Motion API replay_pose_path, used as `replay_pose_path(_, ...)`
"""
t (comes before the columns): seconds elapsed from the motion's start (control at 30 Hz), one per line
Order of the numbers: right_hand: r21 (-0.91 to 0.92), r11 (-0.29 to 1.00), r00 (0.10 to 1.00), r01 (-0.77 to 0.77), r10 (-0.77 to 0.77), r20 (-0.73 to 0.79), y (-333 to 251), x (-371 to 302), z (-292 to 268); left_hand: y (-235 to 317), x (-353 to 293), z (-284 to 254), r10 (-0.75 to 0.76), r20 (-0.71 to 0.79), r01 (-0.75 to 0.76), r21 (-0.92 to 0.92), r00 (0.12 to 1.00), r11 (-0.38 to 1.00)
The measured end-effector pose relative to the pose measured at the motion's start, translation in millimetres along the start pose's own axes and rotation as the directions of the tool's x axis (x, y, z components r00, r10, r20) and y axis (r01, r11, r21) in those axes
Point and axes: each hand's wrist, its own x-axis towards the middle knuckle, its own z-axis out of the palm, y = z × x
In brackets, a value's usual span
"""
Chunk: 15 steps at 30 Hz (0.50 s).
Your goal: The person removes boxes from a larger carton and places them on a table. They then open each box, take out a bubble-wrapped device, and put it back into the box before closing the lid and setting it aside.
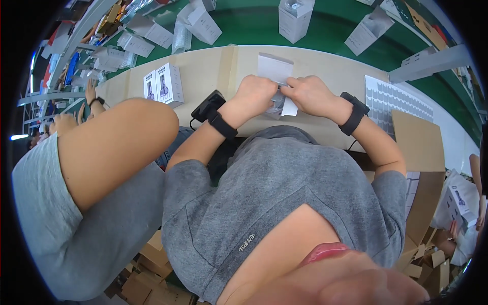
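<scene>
A small white carton stands open at the table's near edge, right in front of me, its lid flap raised at the far side. Clear plastic wrapping shows inside its mouth. My left hand is closed at the carton's left side, with its fingertips curled over the opening. From the right, my right hand is also closed, thumb and forefinger meeting at the carton's rim. The two hands nearly touch. What exactly the fingertips pinch is hidden behind the knuckles.
Two closed white printed boxes stand on the table to the left. A sheet of pale labels lies at right, beside an open cardboard box. Open white cartons line the green conveyor belt. A co-worker's arm is close at left.
</scene>
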Motion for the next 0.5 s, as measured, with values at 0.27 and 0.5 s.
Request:
replay_pose_path(0.27, 0.278, 0.96, 0.917, 0.019, 0.094, -0.387, 10.2, -39.2, -15.4, -28.9, -7.0, -23.5, 0.128, -0.357, -0.295, -0.466, 0.925, 0.834)
replay_pose_path(0.5, 0.362, 0.911, 0.84, 0.198, 0.032, -0.542, -14.2, -49.2, -54.7, -12.8, -21.4, -10.3, -0.106, -0.466, -0.347, -0.774, 0.878, 0.53)
